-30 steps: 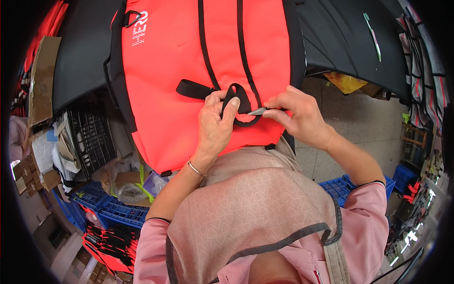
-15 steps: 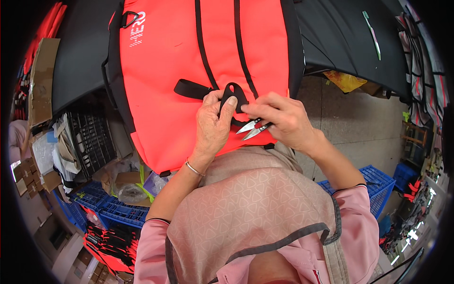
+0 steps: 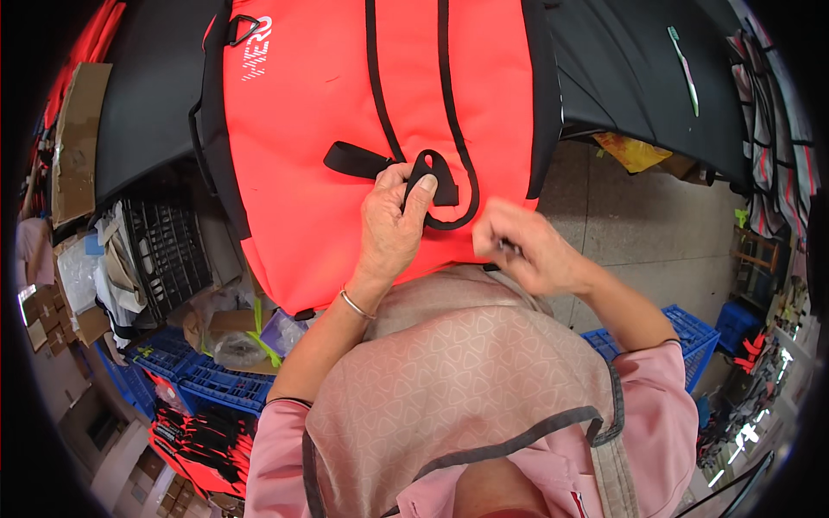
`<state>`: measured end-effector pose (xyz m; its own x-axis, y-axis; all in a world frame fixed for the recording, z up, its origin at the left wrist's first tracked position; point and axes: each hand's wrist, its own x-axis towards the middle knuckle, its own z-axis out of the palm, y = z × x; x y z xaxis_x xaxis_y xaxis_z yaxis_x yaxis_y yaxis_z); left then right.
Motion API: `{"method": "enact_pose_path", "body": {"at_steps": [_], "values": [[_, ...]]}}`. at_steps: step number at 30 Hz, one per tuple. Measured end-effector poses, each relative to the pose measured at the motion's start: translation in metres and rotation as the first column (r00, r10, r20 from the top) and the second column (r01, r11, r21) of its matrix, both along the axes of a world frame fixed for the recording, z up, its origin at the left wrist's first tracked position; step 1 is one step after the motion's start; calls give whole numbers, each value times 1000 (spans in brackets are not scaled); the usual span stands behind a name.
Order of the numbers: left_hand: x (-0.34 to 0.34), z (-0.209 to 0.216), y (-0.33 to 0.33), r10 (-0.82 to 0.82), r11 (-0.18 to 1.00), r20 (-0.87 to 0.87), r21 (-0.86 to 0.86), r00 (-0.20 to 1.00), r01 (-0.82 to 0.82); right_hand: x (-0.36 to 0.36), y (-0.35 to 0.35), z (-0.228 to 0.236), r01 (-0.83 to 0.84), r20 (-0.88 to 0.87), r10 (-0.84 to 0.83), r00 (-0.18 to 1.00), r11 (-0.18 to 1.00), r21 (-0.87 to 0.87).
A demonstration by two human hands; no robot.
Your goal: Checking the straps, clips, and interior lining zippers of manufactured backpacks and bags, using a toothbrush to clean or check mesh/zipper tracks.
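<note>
Black flat webbing strap (image 3: 444, 186) pinched, thumb on top, in left hand (image 3: 394, 220) over neon-red fabric bag (image 3: 302, 155); right hand (image 3: 531, 249) blurred, fingers curled around dark tool (image 3: 509, 248), mostly hidden.

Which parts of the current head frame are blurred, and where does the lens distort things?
In the head view, the right hand is motion-blurred, the dark thing in it smeared; the left hand and pinched black strap look fairly crisp; the hanging grey fabric bows along the right rim.

A black strap (image 3: 473, 186) loops over the coral bag (image 3: 302, 129) near what may be snips (image 3: 509, 248).
</note>
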<state>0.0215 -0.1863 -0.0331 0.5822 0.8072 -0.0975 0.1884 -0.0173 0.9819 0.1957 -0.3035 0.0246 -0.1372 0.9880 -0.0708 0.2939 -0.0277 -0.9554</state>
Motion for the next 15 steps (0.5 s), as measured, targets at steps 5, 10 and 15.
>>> {"method": "enact_pose_path", "body": {"at_steps": [5, 10, 15], "values": [[2, 2, -4, 32, 999, 19, -6, 999, -32, 11, -22, 7, 29, 14, -29, 999, 998, 51], [4, 2, -4, -4, 999, -15, 38, 1000, 4, -9, 0, -6, 202, 332, -306, 892, 928, 314], [3, 3, -4, -7, 998, -36, 64, 999, 9, -10, 10, -11, 59, 415, -210, 885, 936, 348]]}}
